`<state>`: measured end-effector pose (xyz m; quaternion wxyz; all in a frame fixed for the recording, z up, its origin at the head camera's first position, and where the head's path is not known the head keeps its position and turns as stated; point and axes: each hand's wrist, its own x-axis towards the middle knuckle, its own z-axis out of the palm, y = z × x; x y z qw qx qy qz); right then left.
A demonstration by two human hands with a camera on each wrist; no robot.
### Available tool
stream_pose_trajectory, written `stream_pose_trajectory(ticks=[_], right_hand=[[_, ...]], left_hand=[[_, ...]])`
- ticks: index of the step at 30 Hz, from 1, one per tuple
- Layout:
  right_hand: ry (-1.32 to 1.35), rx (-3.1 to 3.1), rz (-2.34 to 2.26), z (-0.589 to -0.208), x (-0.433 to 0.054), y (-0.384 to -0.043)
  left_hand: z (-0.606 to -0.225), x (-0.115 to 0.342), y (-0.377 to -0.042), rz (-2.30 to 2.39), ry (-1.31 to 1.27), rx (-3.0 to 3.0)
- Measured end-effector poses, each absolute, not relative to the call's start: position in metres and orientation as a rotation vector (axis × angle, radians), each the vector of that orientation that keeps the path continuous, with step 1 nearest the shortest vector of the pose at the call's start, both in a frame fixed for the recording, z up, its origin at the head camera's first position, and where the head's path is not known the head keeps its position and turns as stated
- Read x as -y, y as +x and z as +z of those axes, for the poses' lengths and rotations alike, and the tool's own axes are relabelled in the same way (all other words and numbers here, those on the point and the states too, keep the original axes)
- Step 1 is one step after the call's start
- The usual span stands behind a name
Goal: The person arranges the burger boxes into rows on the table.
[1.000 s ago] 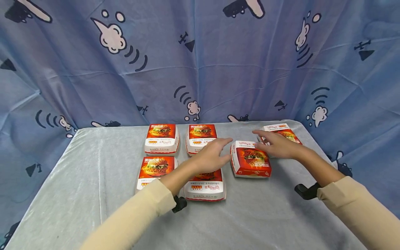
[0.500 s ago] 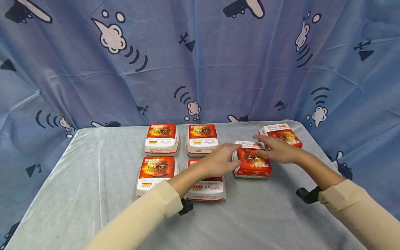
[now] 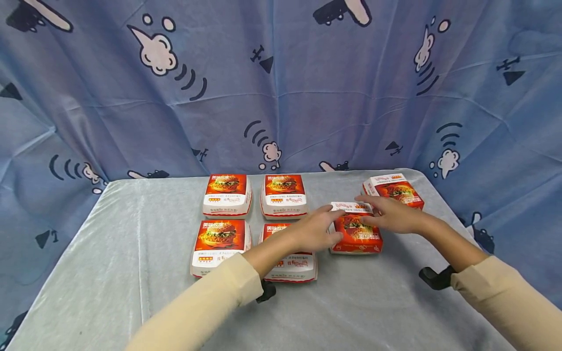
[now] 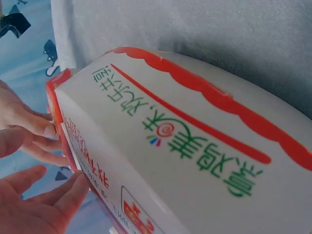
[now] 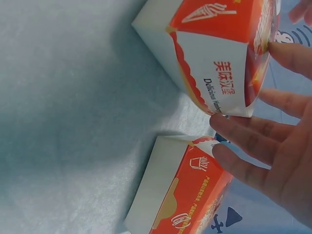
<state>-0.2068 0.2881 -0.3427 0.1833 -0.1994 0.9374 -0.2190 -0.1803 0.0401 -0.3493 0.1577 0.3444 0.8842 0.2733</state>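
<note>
A red and white burger box [image 3: 356, 239] lies between my two hands, right of centre in the head view. My left hand [image 3: 311, 233] holds its left side, with index finger and thumb over the edge. On the right, my right hand [image 3: 397, 215] grips it, thumb on the lid and fingers towards the back edge. In the right wrist view, the fingers of the right hand [image 5: 285, 141] meet the printed side of the box [image 5: 209, 73]. The left wrist view shows the left hand [image 4: 36, 209] behind a nearer burger box [image 4: 161, 131], which hides much.
Left of the held box, several burger boxes stand in two rows, among them a back box [image 3: 284, 195] and a front box [image 3: 218, 243]. Another box [image 3: 397, 190] lies behind at the right. All rest on a grey cloth table [image 3: 110, 263] before a blue curtain [image 3: 219, 97].
My left hand has moved right onto the box's left side. The box has come slightly towards me, with the right hand moving along with it.
</note>
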Motion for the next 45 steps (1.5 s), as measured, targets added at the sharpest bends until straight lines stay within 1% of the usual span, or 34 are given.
stream_pose_trajectory(ticks=[13, 26, 37, 45], right_hand=[[-0.579, -2.597, -0.659, -0.341, -0.288, -0.193], [-0.600, -2.586, -0.668, -0.342, -0.290, -0.190], [-0.523, -2.583, -0.647, -0.337, -0.291, -0.185], [-0.497, -2.560, -0.640, -0.336, -0.293, -0.181]], left_hand=[[-0.352, -0.044, -0.177, 0.683, 0.956, -2.461], [-0.351, -0.047, -0.177, 0.578, 0.988, -2.477], [-0.349, -0.049, -0.169, 0.395, 1.017, -2.540], [-0.349, -0.046, -0.164, 0.380, 1.074, -2.573]])
